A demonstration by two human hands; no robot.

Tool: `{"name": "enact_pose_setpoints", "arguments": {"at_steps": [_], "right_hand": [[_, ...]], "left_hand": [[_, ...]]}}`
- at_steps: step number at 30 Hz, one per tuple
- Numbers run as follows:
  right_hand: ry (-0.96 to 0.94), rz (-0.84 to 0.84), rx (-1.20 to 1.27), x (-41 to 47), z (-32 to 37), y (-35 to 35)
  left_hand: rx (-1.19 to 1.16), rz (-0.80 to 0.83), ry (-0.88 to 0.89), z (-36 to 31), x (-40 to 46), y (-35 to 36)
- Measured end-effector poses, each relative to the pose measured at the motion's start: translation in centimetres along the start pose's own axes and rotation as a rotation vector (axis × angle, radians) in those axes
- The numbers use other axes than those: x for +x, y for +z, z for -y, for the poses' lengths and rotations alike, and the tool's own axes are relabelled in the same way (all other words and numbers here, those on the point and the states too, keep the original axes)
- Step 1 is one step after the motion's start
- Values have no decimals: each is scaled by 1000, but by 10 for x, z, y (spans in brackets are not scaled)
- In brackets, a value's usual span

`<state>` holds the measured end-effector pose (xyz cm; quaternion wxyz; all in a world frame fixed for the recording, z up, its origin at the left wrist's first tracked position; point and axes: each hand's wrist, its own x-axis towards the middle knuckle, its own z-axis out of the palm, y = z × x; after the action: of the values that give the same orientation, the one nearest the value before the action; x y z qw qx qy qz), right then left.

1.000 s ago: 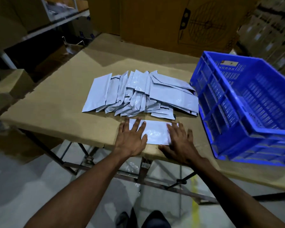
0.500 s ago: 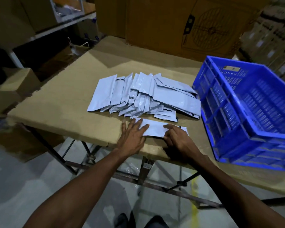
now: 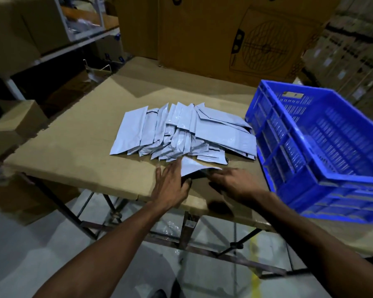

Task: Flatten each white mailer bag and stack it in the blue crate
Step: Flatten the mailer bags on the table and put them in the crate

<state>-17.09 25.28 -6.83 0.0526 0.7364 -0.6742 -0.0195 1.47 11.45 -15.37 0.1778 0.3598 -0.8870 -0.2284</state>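
One white mailer bag [image 3: 192,166] is tilted up off the table near the front edge. My left hand [image 3: 172,183] holds its left end from underneath, thumb below the bag. My right hand [image 3: 235,181] is at its right corner, blurred, and grips that edge. Behind them lies a fanned pile of several white mailer bags [image 3: 181,134]. The blue crate [image 3: 323,147] stands on the table to the right; no bags show in the part of its inside that I can see.
The table [image 3: 73,147] is covered with brown cardboard and has a metal folding frame. Big cardboard boxes [image 3: 235,33] stand behind it. More boxes and a shelf stand at the left.
The bag lay flat under both palms a second ago. Both hands have since closed on its ends and lifted it, so it now tilts off the table.
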Motion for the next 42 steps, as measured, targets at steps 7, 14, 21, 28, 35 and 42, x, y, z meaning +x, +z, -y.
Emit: {"name": "enact_pose_setpoints", "arguments": {"at_steps": [7,14,21,28,35,42], "right_hand": [[250,-376,484,-26,-58,-83],[556,-609,729,-45,-142,-106],[710,-630,495,-83,-224,-119],[618,-173,162,-94,-276,-98],[518,321,85,-54,-253,-51],[457,198,293,-44,-256,-29]], "left_hand": [[214,55,102,-27,7,24],[209,130,138,-79,21,58],[271,172,41,-135,19,78],[379,168,6,-142,21,84],[393,142,0,-139,20,86],[364,126,-2,-140,22,87]]}}
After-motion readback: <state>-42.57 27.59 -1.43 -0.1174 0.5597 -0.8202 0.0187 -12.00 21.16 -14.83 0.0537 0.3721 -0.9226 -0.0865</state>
